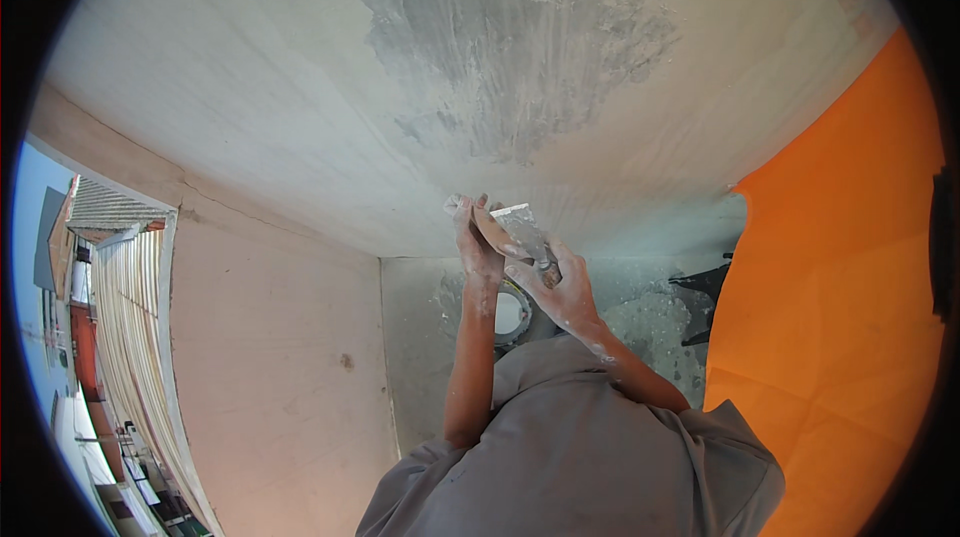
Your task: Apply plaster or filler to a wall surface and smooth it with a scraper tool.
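In front of my chest my two dusty hands are close together, both smeared with pale powder or paste. My right hand is closed round the handle of a putty knife. Its metal blade has white residue on it and points up and to the left. My left hand grips a tan flat piece, whose exact kind I cannot make out. The putty knife's blade lies against or just beside that piece. Below, partly hidden by my forearms, stands a round bucket with white contents.
Ahead rises a pale wall with a rough grey patch. An orange sheet hangs on the right, with a black object beside it. A low pinkish wall bounds the left. White splashes mark the grey floor.
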Demonstrator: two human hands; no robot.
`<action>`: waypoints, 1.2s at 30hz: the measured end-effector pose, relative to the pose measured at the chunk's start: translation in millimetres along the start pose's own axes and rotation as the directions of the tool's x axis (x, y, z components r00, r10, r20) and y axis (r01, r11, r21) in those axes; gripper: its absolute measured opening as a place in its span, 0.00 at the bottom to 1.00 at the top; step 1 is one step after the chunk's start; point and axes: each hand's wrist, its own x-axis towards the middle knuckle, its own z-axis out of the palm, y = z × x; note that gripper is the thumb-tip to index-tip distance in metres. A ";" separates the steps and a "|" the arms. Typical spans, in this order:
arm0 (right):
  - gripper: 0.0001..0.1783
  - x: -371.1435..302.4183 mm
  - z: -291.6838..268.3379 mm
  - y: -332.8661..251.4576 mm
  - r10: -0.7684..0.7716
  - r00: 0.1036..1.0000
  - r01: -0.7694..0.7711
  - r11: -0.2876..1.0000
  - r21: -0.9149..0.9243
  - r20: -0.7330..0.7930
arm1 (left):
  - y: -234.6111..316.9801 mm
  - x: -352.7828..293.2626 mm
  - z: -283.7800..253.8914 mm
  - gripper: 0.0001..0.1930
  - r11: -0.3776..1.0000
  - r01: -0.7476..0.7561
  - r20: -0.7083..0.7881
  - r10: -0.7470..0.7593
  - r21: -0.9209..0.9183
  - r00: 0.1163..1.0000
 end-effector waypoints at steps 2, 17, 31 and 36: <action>0.22 -4.3 -6.6 8.9 0.078 0.997 -0.074 0.988 0.137 -0.025 | 2.9 1.5 4.5 0.18 0.960 -0.218 0.142 0.243 -0.175 0.960; 0.17 -31.4 -23.6 26.0 -0.064 0.978 0.153 0.870 -0.468 0.201 | 34.2 -9.2 34.9 0.23 0.849 -0.431 0.269 0.511 -0.305 0.817; 0.21 -32.7 -27.2 14.6 -0.057 0.937 0.252 0.795 -0.552 0.346 | 50.0 -17.0 28.6 0.22 0.716 -0.542 -0.109 0.556 -0.440 0.824; 0.29 -37.0 -29.3 15.0 -0.083 0.932 0.275 0.795 -0.541 0.352 | 51.5 -20.3 29.7 0.23 0.702 -0.545 -0.178 0.528 -0.459 0.830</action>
